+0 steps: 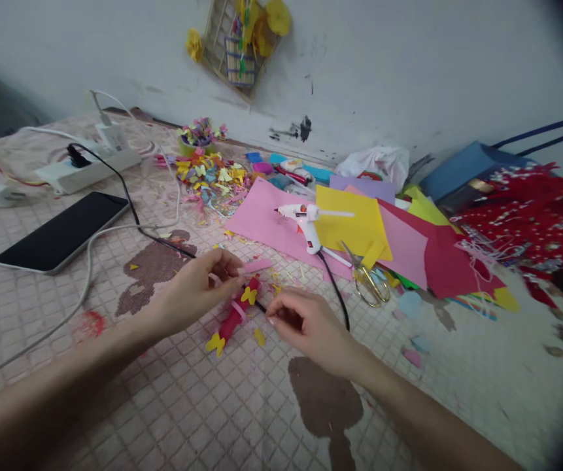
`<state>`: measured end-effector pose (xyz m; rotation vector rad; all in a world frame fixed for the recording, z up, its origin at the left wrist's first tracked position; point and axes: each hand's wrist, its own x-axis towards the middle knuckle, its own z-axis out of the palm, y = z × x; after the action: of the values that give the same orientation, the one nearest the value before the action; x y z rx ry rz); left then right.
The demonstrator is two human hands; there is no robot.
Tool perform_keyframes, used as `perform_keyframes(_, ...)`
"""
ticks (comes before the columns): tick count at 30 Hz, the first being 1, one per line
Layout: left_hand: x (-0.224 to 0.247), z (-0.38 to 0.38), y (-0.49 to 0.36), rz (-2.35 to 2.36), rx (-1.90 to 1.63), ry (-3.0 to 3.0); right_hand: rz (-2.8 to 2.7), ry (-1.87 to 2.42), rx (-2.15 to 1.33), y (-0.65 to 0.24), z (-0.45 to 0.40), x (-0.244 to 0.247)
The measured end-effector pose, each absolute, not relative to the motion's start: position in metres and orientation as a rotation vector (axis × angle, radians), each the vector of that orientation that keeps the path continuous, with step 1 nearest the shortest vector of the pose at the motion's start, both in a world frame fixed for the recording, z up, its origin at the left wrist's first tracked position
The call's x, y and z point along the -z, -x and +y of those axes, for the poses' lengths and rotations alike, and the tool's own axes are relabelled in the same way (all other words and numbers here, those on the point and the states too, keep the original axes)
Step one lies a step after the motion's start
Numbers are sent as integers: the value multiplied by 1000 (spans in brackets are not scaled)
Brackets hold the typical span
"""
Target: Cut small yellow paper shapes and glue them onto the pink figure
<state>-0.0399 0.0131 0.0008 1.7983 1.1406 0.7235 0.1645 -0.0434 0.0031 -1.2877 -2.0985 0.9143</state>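
Note:
My left hand (pixel 207 282) is closed in a pinch above the table, its fingertips beside a short pink strip (pixel 257 265). What sits between those fingertips is hidden. Just below them lies a red rolled piece (pixel 231 322) with yellow butterfly shapes (pixel 249 296) at its ends and a pink band around its middle. A black cable (pixel 260 306) passes under my left hand, by the red roll's upper end, and on to the curled fingers of my right hand (pixel 305 327), which appear closed on it. Near my right hand lies a small yellow cut-out (pixel 259 337).
A white glue gun (pixel 305 219) rests on pink and yellow sheets (pixel 350 219), with gold-handled scissors (pixel 370 281) nearby. Paper scraps (pixel 212 176) are heaped at the back. At left are a black-screened tablet (pixel 63 232) and a power strip (pixel 87 171); red tinsel (pixel 516 203) lies right.

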Motion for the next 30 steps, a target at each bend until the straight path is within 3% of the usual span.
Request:
perform_keyframes(19,-1,5,40,1204,-916,-2036,-2426,1303,-788,-161,-53,2)
perform_keyframes(30,-6,-18,34,733,-841,-2347,-1675,1123,-1371,-162,-47,-3)
